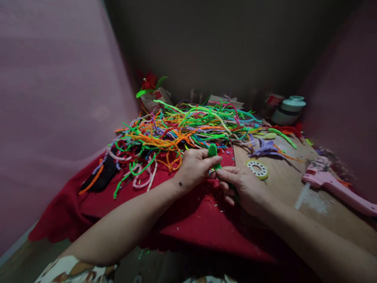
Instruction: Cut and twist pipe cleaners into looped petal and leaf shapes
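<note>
Pinched between the thumb and fingers of my left hand (194, 167) is a green fuzzy pipe-cleaner piece (212, 151), its rounded tip pointing up. My right hand (243, 184) grips the lower end of that same piece, thumb and forefinger meeting close to the left thumb. Some darker green shows under the right fingers, partly hidden by them. Just beyond both hands lies a large tangled heap of pipe cleaners (188, 124) in orange, green, pink, purple and other colours. A roll of tape with a yellow edge (266, 171) lies beside my right hand.
A red cloth (126, 212) covers the table, with a brown board (282, 188) at the right. On the board lie a pink glue gun (335, 181) and a purple pipe-cleaner flower (265, 148). Behind stand a teal-lidded jar (293, 104) and a red flower (149, 81). Walls enclose both sides.
</note>
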Available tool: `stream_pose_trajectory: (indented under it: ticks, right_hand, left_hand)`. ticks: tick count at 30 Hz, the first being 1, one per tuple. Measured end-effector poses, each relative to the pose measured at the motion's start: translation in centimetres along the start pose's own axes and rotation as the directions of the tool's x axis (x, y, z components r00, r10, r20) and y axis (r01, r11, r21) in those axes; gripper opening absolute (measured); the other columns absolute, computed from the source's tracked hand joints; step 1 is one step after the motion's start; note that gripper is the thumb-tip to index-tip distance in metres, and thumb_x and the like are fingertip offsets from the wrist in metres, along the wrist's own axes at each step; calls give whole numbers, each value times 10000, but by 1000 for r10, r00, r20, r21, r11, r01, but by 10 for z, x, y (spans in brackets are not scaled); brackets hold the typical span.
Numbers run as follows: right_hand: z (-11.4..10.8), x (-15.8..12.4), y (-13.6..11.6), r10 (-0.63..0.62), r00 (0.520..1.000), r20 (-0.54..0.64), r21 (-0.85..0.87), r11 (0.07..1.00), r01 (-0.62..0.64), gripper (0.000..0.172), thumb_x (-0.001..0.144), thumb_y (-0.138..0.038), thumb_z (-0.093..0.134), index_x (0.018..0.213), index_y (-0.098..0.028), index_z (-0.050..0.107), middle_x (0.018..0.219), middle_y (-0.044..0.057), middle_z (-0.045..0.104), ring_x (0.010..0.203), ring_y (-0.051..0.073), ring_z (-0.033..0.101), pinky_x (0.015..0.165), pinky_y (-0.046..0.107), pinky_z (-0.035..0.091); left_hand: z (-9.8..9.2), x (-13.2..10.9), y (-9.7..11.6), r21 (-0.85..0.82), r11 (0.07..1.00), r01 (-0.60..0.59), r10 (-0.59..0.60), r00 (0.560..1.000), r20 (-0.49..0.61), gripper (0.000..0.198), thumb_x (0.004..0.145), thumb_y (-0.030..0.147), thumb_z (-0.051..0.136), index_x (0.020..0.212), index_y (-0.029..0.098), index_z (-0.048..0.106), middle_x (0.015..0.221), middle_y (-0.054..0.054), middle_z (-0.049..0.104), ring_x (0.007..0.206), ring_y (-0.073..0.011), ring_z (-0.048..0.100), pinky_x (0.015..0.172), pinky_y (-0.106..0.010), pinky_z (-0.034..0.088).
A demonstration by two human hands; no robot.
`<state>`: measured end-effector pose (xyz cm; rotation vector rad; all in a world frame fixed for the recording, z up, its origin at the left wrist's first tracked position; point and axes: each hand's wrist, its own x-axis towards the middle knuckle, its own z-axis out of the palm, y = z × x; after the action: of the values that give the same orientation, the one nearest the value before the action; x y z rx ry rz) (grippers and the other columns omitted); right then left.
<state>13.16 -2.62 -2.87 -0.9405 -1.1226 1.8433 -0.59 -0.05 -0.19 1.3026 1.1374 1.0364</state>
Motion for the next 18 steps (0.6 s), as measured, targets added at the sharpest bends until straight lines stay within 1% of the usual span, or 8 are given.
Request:
stream_pose_trajectory:
  ticks: [2, 3, 6, 8, 10, 14, 16, 18]
  right_hand:
    - [0, 0, 1, 12, 1000, -5, -9, 1000, -12, 255, 789, -337, 570, 625, -143, 556, 439, -58, 425, 312, 50, 371, 299, 171, 320]
    - [0, 1, 2, 16, 1000, -6, -11, 1000, -16, 250, 793, -344, 566, 648, -140, 570, 442, -58, 434, 310, 52, 380, 302, 172, 327]
    - [0, 0, 2, 16, 1000, -22, -21, 1000, -17, 236, 796, -355, 561, 735, -132, 609, 452, -61, 444, 311, 49, 384, 303, 170, 336]
    - [1, -1, 2, 20, 999, -36, -32, 999, -21, 239, 788, -357, 570, 730, -129, 613, 452, -61, 443, 315, 48, 385, 303, 168, 337]
    - [3, -2, 1, 22, 998, -50, -33, 999, -24, 232, 776, -355, 583, 725, -131, 614, 457, -61, 447, 320, 49, 390, 308, 170, 345]
    - [10, -2, 0, 5, 998, -70, 1, 1000, -5, 237, 761, -366, 592, 720, -134, 616, 449, -66, 446, 313, 49, 387, 316, 180, 360]
    - [14, -1, 2, -12, 996, -86, 18, 1000, 14, 246, 755, -372, 592, 711, -131, 616, 437, -68, 444, 301, 47, 382, 313, 178, 352]
    - [17, 0, 4, -17, 996, -90, 23, 1000, 19, 256, 755, -378, 587, 698, -130, 610, 427, -70, 441, 292, 45, 382, 309, 173, 336]
  left_hand:
    - [0, 0, 0, 41, 998, -48, 49, 998, -27, 263, 656, 279, 679, 513, 114, 534, 436, 53, 435, 383, -26, 362, 379, -161, 254]
    - [-1, 1, 0, 16, 999, -37, 38, 999, -19, 251, 657, 284, 678, 530, 117, 539, 440, 56, 433, 378, -26, 354, 377, -163, 256]
    - [-8, 9, -3, -165, 985, 41, -32, 998, 55, 206, 669, 304, 669, 625, 142, 550, 416, 87, 369, 327, -19, 262, 337, -169, 190]
    - [-13, 14, -4, -227, 974, 23, -8, 998, 67, 215, 662, 306, 679, 631, 147, 537, 407, 100, 325, 319, -11, 208, 329, -169, 132]
    - [-15, 17, -4, -212, 977, -17, 23, 999, 24, 247, 642, 304, 700, 596, 136, 524, 409, 95, 331, 329, -5, 220, 334, -164, 124]
    - [-12, 16, -2, -204, 976, -79, 57, 992, -115, 270, 623, 292, 715, 573, 130, 505, 441, 81, 393, 352, -4, 294, 349, -150, 183]
    - [-9, 16, -1, -226, 968, -105, 72, 986, -149, 284, 637, 294, 702, 561, 141, 476, 423, 88, 382, 331, -7, 288, 336, -155, 181]
    - [-7, 15, -2, -256, 960, -111, 72, 985, -158, 305, 635, 294, 704, 555, 149, 448, 410, 91, 377, 311, -9, 279, 322, -160, 161]
